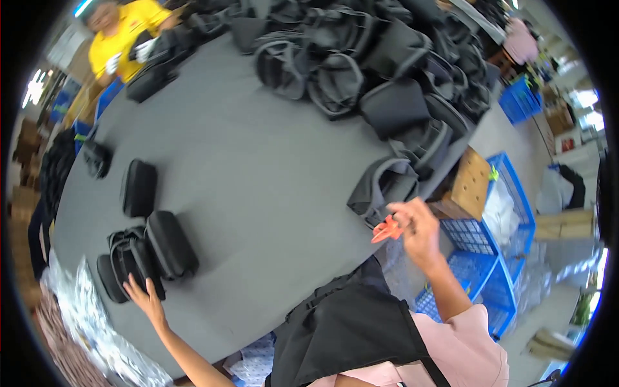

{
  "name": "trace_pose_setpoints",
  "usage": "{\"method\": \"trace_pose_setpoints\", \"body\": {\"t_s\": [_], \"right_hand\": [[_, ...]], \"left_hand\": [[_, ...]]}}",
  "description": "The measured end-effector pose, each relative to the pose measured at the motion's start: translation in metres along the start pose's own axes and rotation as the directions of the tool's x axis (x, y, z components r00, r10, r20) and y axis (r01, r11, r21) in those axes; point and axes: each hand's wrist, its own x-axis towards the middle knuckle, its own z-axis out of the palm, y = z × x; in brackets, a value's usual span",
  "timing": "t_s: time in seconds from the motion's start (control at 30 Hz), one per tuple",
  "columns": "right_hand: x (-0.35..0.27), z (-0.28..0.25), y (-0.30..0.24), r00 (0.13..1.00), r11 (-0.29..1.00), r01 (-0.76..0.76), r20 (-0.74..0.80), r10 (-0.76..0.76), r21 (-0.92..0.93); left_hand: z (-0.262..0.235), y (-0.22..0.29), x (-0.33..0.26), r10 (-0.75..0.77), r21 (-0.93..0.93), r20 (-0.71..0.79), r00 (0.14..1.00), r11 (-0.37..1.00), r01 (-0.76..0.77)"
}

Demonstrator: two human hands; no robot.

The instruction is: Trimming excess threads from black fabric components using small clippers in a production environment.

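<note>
My left hand (147,300) is open, fingers apart, touching the near side of a black zippered case (133,255) in a small cluster on the table. Against that case rests a rounded black case (171,245), and another dark case (111,280) lies on its left. Just beyond them is a separate black case (138,188). Raised at the table's right edge, my right hand (420,235) is closed on small orange thread snips (387,229), slightly blurred. Beside the snips, an open black-and-grey case (383,187) sits at the table edge.
A large pile of black cases (335,77) covers the far right of the grey table (258,180). Blue crates (474,271) and a wooden block (469,184) stand at my right. Across the table, a person in yellow (132,32) with white gloves handles a dark case. Clear plastic (97,322) hangs at left.
</note>
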Motion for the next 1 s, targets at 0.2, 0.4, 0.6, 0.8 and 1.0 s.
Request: {"method": "trace_pose_setpoints", "body": {"t_s": [0.2,0.4,0.6,0.8,1.0], "right_hand": [[0.003,-0.052,0.061,0.894,0.924,-0.379,-0.280,0.351,-0.051],[-0.005,0.007,0.047,0.994,0.990,-0.108,-0.025,0.106,-0.088],[-0.014,-0.005,0.057,0.967,0.968,-0.251,-0.046,0.251,0.007],[0.013,0.051,0.011,0.970,0.999,-0.018,0.241,0.006,0.047],[0.004,0.076,-0.021,0.902,0.994,-0.096,0.427,0.068,0.043]], "left_hand": [[-0.016,0.154,0.012,0.299,0.159,-0.454,0.840,0.954,-0.254],[0.005,0.247,-0.038,0.418,0.012,-0.285,0.862,0.901,-0.433],[0.002,0.123,-0.023,-0.387,-0.511,-0.446,0.807,0.850,0.126],[-0.021,0.025,-0.029,-0.479,-0.440,-0.463,0.746,0.855,0.276],[-0.023,0.011,-0.007,-0.793,-0.811,0.222,0.567,0.172,0.559]]}}
